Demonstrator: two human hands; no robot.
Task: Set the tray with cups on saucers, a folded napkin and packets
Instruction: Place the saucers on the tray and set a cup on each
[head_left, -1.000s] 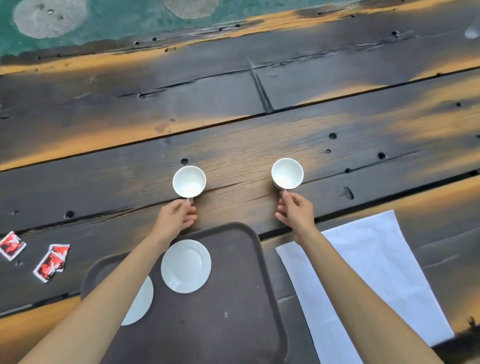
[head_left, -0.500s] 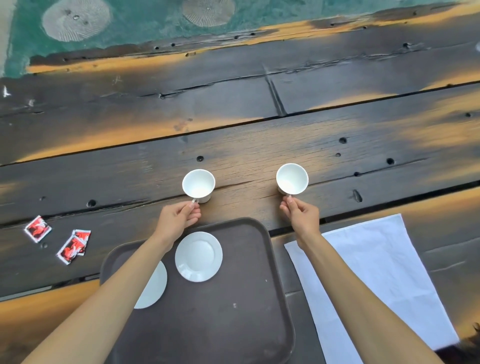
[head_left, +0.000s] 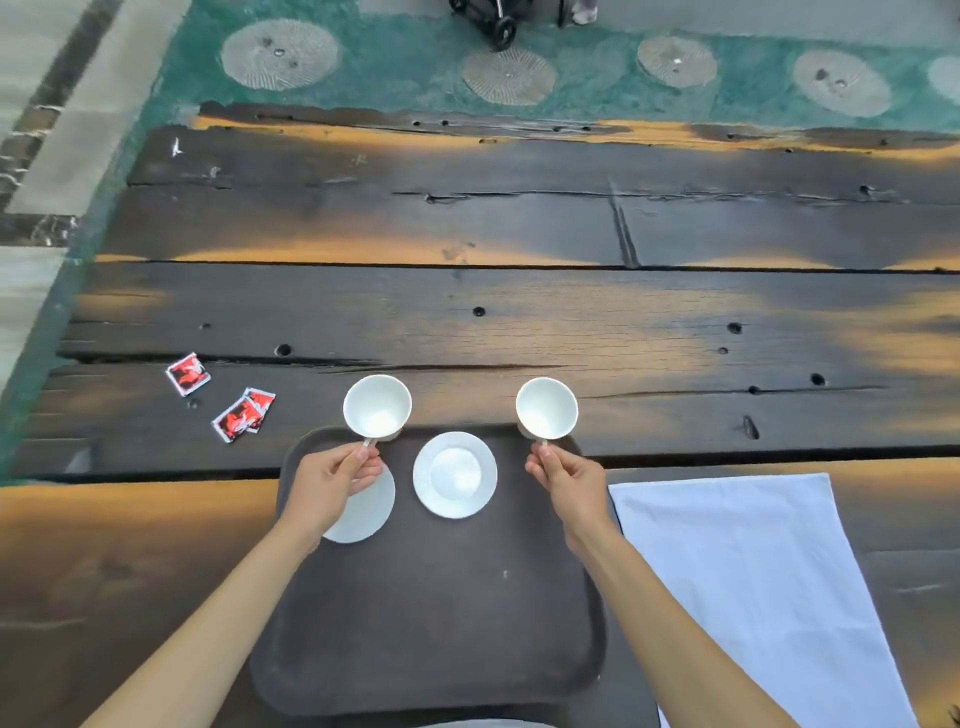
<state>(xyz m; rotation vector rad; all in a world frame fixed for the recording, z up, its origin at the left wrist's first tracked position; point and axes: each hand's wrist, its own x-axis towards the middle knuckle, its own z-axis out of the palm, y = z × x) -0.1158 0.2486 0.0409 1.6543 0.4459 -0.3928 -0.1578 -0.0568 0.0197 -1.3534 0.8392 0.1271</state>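
Observation:
A dark brown tray (head_left: 441, 623) lies on the wooden table in front of me. Two white saucers lie at its far end: one (head_left: 455, 474) in full view, the other (head_left: 363, 512) partly under my left hand. My left hand (head_left: 327, 480) pinches the handle of a white cup (head_left: 377, 405) held over the tray's far left corner. My right hand (head_left: 569, 480) pinches the handle of a second white cup (head_left: 546, 408) over the far right corner. A white napkin (head_left: 753, 587) lies flat to the right of the tray. Red packets (head_left: 243, 414) and one more (head_left: 187, 373) lie to the left.
The table (head_left: 519, 322) is made of dark weathered planks with gaps and holes. Its left edge meets a green floor (head_left: 156, 78) with round stone pads. A wheeled object (head_left: 498, 21) stands beyond the far edge.
Both hands have lifted the cups and drawn them toward me, over the tray's far edge. The view has shifted, showing more of the floor beyond the table.

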